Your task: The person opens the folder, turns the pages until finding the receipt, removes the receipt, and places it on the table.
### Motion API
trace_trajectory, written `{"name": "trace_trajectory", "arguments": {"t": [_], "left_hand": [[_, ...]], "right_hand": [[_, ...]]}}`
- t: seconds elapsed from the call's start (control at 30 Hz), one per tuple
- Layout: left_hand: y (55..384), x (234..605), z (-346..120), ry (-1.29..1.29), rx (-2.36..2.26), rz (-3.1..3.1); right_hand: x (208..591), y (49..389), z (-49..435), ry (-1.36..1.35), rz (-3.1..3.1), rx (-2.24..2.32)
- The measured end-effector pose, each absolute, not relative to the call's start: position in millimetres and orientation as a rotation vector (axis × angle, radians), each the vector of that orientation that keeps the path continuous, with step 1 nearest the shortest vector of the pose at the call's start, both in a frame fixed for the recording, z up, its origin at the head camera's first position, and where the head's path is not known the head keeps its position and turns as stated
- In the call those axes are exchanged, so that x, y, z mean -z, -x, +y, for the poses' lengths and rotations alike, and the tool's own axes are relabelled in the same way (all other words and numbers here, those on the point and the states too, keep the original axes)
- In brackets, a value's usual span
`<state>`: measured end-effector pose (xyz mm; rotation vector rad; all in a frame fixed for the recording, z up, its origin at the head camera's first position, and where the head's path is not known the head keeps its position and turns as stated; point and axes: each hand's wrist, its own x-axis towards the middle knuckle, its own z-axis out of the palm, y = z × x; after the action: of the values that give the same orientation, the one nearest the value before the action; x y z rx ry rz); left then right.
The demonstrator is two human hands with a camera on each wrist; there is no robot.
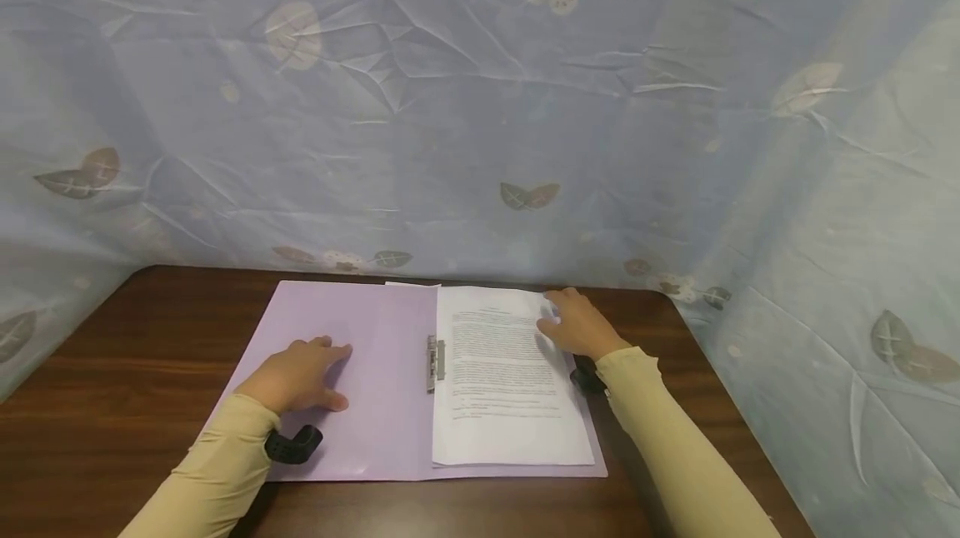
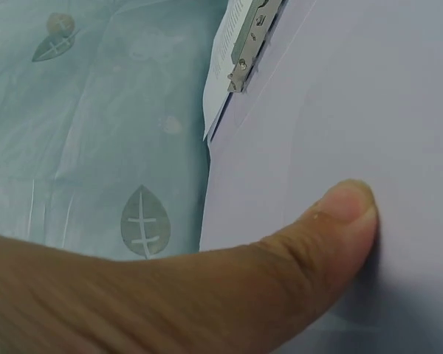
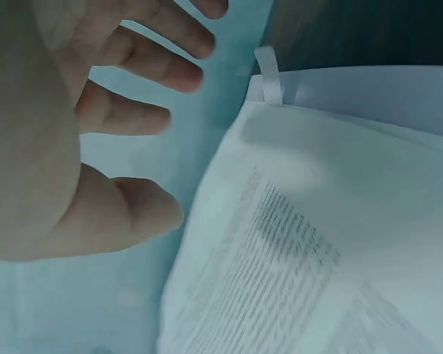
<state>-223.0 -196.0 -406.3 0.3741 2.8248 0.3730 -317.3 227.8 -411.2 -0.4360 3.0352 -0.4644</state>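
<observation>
A light purple folder (image 1: 375,430) lies spread flat, its metal clip (image 1: 431,363) along the middle fold. On its right half rests a stack of printed white paper (image 1: 502,438), the clip at its left edge. My left hand (image 1: 300,376) is over the bare left cover, fingers loosely extended; in the left wrist view its thumb (image 2: 347,203) points across that cover. At the upper right edge of the paper is my right hand (image 1: 581,326), with nothing in it. The right wrist view shows its fingers (image 3: 151,118) spread beside the paper's edge.
The dark brown wooden table (image 1: 75,405) carries the folder close to its back edge. A patterned cloth curtain (image 1: 450,130) hangs behind and to both sides. A small white strip (image 3: 269,74) sticks up at the folder's edge. Dark wrist bands (image 1: 294,444) circle both wrists.
</observation>
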Motion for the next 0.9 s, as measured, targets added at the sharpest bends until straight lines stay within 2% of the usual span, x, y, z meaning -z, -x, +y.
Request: {"name": "trace_trajectory", "arguments": {"t": [0.37,0.9], "left_hand": [[224.3,410.4,-194.3,-0.363,-0.360,2.824],[221.3,405.0,-193.9,-0.367,-0.346,2.822]], "right_hand": [[420.9,349.1,218.7,0.281,2.965,0.339],[432.2,345.2,215.8,0.207,3.015,0.238]]}}
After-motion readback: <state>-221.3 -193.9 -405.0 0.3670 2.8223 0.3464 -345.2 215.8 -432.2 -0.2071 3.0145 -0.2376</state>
